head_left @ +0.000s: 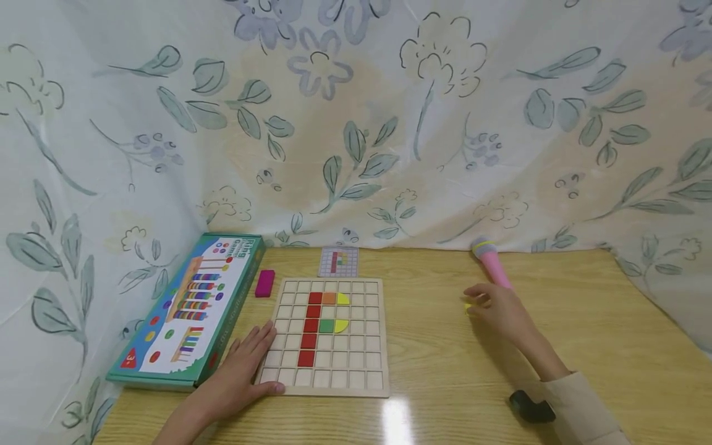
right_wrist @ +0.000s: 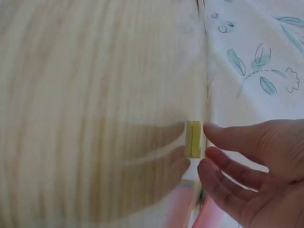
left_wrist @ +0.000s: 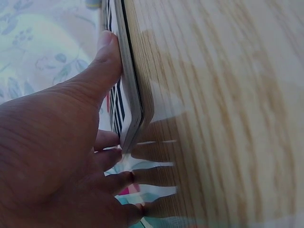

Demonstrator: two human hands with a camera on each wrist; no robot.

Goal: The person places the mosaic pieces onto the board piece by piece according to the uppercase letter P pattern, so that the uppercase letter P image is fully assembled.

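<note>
A wooden grid board (head_left: 358,378) lies on the table, holding a column of red square tiles (head_left: 308,340), an orange square (head_left: 329,298), a green square (head_left: 326,326) and two yellow rounded tiles (head_left: 341,326). My left hand (head_left: 236,374) rests along its left edge, fingers extended and thumb on the near left corner; the left wrist view shows the thumb on the board's rim (left_wrist: 134,95). Right of the board, my right hand (head_left: 503,316) hovers with loosely bent fingers over a small yellow piece (right_wrist: 193,139) on the table. The fingertips look slightly apart from it.
A green game box (head_left: 161,321) lies at the left. A magenta block (head_left: 265,283) and a small pattern card (head_left: 347,262) lie by the board's far side. Beyond my right hand is a pink toy microphone (head_left: 494,266); a black object (head_left: 531,408) sits by the right sleeve. Floral cloth (head_left: 378,204) hangs behind.
</note>
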